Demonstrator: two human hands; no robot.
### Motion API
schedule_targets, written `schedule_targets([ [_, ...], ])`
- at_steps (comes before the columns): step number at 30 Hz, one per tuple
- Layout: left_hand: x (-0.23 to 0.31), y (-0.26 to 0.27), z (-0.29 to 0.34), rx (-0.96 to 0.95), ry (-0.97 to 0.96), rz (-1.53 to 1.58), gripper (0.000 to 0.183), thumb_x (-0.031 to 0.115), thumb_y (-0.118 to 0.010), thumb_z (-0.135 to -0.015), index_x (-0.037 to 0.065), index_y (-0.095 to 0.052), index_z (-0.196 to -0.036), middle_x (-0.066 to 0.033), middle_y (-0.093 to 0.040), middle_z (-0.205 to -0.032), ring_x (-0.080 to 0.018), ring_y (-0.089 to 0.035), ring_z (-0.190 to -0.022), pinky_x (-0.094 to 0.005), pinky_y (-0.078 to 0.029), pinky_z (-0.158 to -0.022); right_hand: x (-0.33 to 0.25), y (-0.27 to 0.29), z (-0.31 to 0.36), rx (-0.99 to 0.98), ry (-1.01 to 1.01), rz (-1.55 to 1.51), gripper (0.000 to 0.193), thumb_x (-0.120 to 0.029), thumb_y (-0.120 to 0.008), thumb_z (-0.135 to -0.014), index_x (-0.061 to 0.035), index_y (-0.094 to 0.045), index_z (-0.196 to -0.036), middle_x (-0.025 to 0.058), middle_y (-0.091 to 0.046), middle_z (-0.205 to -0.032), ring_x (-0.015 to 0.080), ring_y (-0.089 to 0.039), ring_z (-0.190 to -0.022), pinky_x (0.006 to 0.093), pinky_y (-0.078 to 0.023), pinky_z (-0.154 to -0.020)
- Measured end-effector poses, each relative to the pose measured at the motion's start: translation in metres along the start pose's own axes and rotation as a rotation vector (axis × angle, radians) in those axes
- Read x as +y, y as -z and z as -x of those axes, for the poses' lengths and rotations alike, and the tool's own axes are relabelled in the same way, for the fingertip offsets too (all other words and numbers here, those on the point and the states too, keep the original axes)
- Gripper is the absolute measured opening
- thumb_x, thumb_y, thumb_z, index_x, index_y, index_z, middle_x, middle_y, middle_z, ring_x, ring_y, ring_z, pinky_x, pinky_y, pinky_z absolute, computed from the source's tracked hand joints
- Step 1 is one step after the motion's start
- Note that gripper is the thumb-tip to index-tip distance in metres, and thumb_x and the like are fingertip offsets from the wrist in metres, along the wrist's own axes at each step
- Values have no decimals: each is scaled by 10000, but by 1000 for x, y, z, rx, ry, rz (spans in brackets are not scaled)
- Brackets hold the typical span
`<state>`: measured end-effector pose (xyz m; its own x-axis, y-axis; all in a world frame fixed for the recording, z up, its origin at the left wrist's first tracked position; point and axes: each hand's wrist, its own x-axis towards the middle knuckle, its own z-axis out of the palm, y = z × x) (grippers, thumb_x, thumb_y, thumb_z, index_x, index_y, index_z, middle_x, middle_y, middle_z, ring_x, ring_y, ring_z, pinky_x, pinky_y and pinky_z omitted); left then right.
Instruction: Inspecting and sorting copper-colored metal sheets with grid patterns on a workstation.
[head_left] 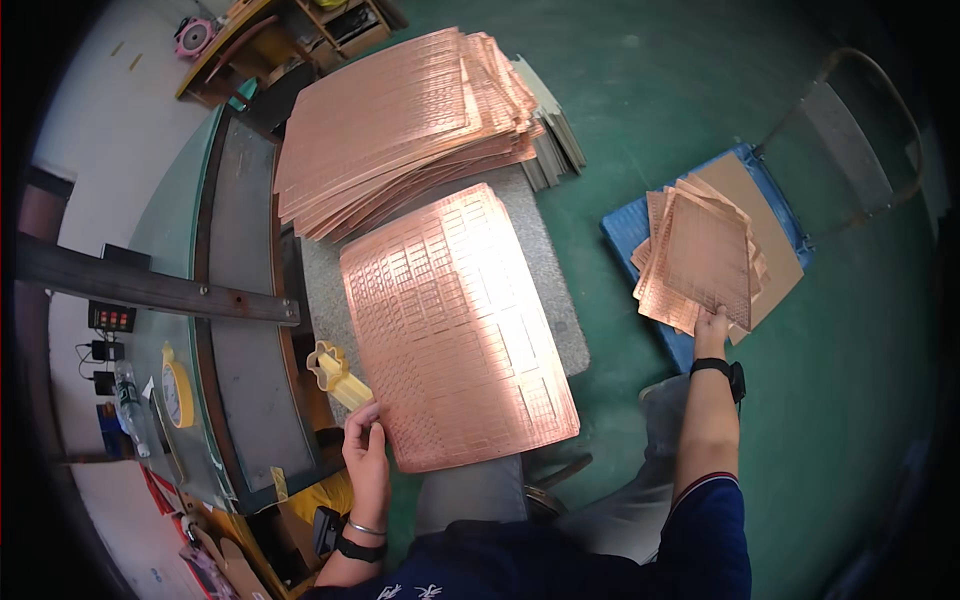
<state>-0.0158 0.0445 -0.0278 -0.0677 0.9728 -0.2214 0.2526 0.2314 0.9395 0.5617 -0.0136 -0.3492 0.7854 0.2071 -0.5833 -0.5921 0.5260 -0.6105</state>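
Note:
A large copper-coloured sheet with rows of raised rectangular patterns lies in front of me, its near edge reaching over my lap. At its lower left corner my left hand is loosely curled, thumb apart, fingertips at the sheet's edge. To the right, my right hand is closed on the near edge of a smaller copper sheet. That sheet tops a fanned pile of similar sheets; my fingertips are partly hidden there. A yellow wavy-edged tube-like piece stands just beyond my left hand.
A tall stack of copper sheets sits on the speckled grey tabletop. The smaller pile rests on brown board over a blue trolley with a metal handle. A glass-topped bench with a yellow tape roll lies left.

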Motion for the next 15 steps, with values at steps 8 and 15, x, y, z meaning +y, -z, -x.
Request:
schedule_targets([
  [8, 11, -1, -4, 17, 135, 113, 295, 3, -444, -899, -16, -475, -1192, -82, -516, -1156, -145, -489, -1072, -279, -358, -962, 22, 28, 50, 163, -343, 371, 371, -171, -360, -957, -2, -354, -1287, 208, -493, -1225, 340, -543, -1070, 458, -517, -817],
  [15, 7, 11, 5, -19, 133, 199, 330, 38, -480, -901, -21, -451, -1224, -100, -514, -1184, -166, -484, -1104, -291, -360, -973, 2, -34, 272, -466, -113, 713, 362, -159, -395, -959, -20, -369, -1293, 215, -485, -1254, 307, -523, -1120, 369, -469, -877],
])
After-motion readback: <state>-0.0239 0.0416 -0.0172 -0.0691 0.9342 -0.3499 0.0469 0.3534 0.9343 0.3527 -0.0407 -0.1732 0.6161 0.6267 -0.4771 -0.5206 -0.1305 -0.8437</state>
